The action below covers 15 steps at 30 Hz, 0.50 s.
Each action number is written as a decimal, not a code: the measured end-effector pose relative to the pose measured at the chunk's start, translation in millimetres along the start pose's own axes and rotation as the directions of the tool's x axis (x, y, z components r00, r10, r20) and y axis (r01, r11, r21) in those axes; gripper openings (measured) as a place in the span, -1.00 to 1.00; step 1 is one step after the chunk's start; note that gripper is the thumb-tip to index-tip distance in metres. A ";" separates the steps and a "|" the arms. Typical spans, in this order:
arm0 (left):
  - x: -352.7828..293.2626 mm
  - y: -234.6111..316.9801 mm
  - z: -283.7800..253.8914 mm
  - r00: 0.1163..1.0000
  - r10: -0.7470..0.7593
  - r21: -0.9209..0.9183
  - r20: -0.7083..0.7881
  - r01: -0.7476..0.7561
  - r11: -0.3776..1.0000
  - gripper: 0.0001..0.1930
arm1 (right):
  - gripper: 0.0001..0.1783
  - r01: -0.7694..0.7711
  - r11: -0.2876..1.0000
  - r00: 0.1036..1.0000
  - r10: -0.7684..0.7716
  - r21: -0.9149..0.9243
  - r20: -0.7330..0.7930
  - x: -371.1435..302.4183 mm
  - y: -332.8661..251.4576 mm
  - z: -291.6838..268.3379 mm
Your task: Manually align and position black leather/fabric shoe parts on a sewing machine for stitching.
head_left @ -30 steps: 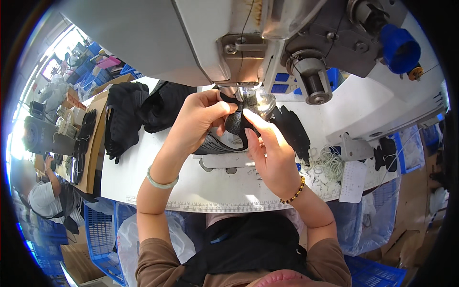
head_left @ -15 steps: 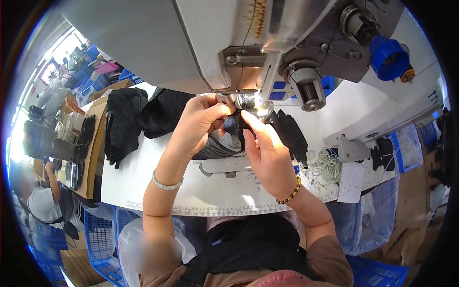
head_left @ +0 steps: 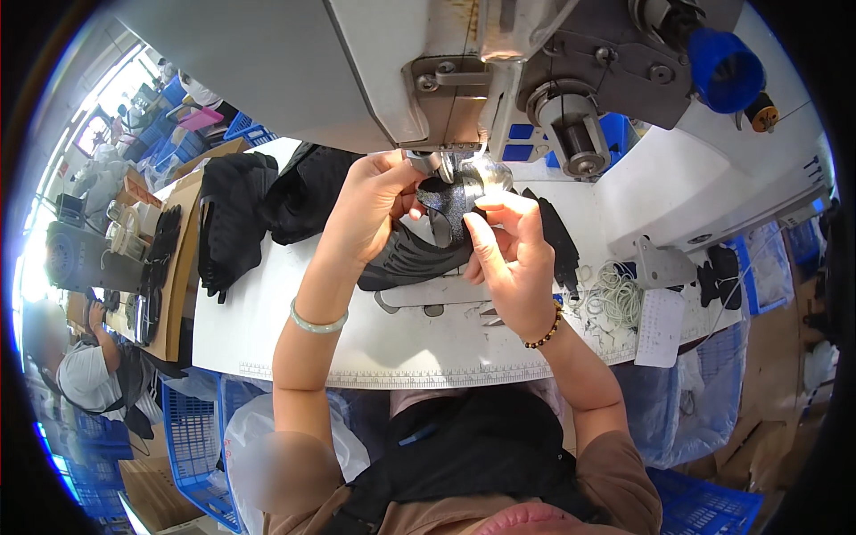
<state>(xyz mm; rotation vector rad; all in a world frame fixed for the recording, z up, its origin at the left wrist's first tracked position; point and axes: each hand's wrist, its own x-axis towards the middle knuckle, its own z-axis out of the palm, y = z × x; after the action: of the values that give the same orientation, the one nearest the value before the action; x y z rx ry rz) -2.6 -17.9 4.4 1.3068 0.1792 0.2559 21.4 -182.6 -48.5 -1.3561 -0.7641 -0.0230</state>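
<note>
Both hands are up at the needle end of the grey sewing machine point(head_left: 464, 80), upper centre of the frame. Left hand point(head_left: 370, 209) is closed on the black shoe upper piece point(head_left: 446, 214), fingers curled over its left edge and thumb on top, pinning it against the small post under the presser foot point(head_left: 446, 160). Right hand point(head_left: 508, 250) pinches the piece's right side between thumb and forefinger, other fingers loosely folded. Looks like a two-sided hold, so the piece stays taut and can be steered around the post; that's my read, not visible as such.

The piece sits right below the machine head, just above centre of the frame, with its striped lower part point(head_left: 415, 259) draping toward the white worktable point(head_left: 401, 348).

Black pieces lie in piles point(head_left: 267, 201) to the left of centre, likely stock kept within the left hand's reach. A cardboard tray point(head_left: 178, 267) with more dark parts is at the left edge of the table. A coil of pale cord point(head_left: 615, 294) lies right of centre, beside a white tag point(head_left: 660, 325). Blue crates point(head_left: 192, 428) stand below the table, lower left. Another person point(head_left: 89, 374) works at far left, well apart.

Left wrist carries a pale green bangle point(head_left: 316, 323), right wrist a beaded bracelet point(head_left: 546, 328).
</note>
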 end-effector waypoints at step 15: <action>-5.5 2.5 -10.4 0.992 -0.066 0.020 0.105 0.064 0.998 -0.89 | -0.73 0.246 0.965 0.967 -0.238 -0.093 0.087 -4.4 11.7 -5.9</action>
<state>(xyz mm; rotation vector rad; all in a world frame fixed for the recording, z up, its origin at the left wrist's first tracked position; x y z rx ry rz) -10.9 -9.2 4.1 1.3253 0.1342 0.1296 26.0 -186.5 -60.9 -1.3601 -1.0010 -0.2079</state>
